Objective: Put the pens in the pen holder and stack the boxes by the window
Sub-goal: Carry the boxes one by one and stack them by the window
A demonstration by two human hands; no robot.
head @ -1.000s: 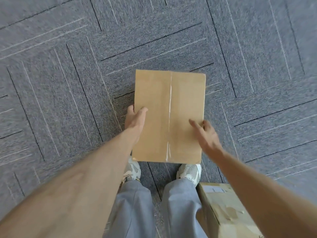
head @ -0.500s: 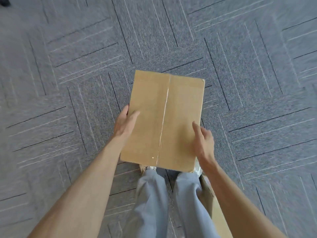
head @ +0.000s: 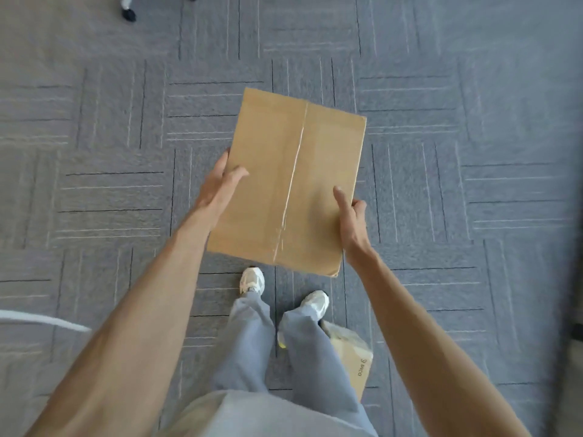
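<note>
Holding a sealed box (head: 293, 181) over the floor (head: 110, 190), left hand (head: 220, 187) and right hand (head: 353, 219) each clasp a long side; it seems light, stiff, best held there.

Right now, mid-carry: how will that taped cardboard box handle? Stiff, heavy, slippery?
Probably stiff: the cardboard box keeps flat faces though the left hand and right hand grip only its side edges. Likely light for its size: held out front by thumbs and fingers alone. The tape seam looks glossy, maybe slick; bare cardboard should grip.
</note>
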